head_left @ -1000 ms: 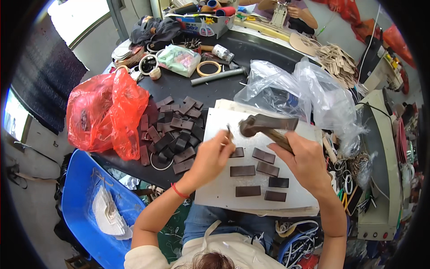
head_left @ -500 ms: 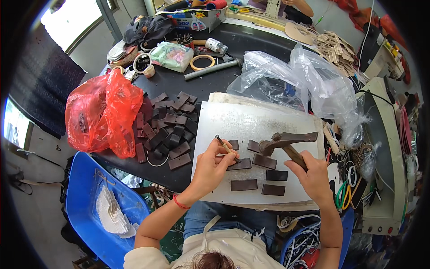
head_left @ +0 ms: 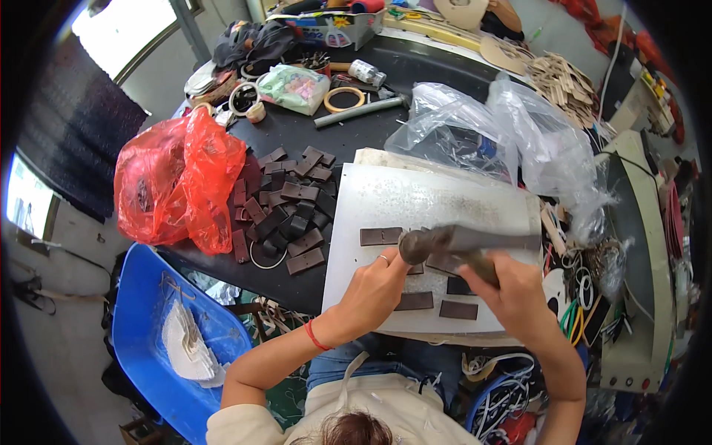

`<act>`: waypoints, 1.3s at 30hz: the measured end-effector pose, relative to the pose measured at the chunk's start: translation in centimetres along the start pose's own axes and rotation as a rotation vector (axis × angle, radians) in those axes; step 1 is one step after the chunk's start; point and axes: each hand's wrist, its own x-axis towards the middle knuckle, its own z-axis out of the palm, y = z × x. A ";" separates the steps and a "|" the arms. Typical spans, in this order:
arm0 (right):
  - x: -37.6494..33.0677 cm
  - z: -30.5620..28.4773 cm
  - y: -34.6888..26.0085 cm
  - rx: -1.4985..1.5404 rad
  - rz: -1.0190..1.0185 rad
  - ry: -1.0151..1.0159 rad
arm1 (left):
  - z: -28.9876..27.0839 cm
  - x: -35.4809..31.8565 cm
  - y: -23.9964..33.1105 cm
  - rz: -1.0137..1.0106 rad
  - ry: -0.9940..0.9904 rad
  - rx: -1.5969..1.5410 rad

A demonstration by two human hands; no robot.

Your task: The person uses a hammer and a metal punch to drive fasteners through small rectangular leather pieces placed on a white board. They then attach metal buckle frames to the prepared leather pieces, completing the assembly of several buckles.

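Note:
My right hand (head_left: 515,293) is wrapped round the wooden handle of a hammer (head_left: 486,241), whose head is smeared by motion. Closed beneath the round hammer face, my left hand (head_left: 374,293) grips a thin metal punch, now hidden by the hammer head and my fingers. Small dark brown rectangular leather pieces lie about both hands on a pale board (head_left: 348,215). One leather piece (head_left: 380,236) is just beyond my left fingers, and another leather piece (head_left: 458,309) lies nearer me. Some are partly covered by my hands and the hammer.
Left of the board is a heap of dark leather pieces (head_left: 300,190) beside a red plastic bag (head_left: 178,185). Clear plastic bags (head_left: 534,133) lie at the far right. A metal rod (head_left: 360,111) and a tape roll (head_left: 345,99) sit beyond. A blue tub (head_left: 141,311) stands lower left.
The hammer has swung left and its head is now over my left hand. My left hand has shifted slightly right, uncovering a leather piece at its far side.

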 end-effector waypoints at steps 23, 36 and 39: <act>-0.7 -3.3 -1.4 0.865 0.404 0.414 | -1.8 0.5 -0.3 -0.011 -0.156 -0.115; -5.3 -0.6 1.0 0.067 0.304 -0.055 | -1.6 -1.8 2.2 -0.383 0.014 -0.635; -6.5 -0.2 1.4 0.115 0.350 -0.032 | -1.6 -2.5 2.9 -0.126 -0.039 -0.200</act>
